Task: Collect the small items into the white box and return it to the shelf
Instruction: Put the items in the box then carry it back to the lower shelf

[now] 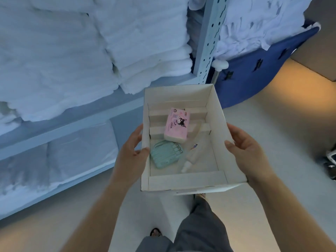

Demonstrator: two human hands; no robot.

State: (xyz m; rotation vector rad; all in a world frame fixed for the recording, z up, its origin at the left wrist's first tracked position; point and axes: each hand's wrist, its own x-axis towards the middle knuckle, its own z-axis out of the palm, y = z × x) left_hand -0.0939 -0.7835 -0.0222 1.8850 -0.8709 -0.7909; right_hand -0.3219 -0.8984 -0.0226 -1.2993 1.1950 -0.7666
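Note:
The white box [218,113] is an open cardboard carton held in the air in front of me, above the floor. My left hand [131,150] grips its left wall, thumb over the rim. My right hand [245,150] grips its right wall. Inside lie a pink printed packet [177,127], a mint-green pouch with clips [163,154] and a small clear bottle [190,158]. The shelf [76,113] stands to the left and ahead of the box, pale blue, stacked with folded white towels [72,51].
A perforated shelf post [209,42] rises just behind the box. A blue fabric hamper [258,70] full of white linen sits to the right. A lower shelf holds wrapped white bundles [54,157]. My legs and a sandalled foot [155,232] show below on the light floor.

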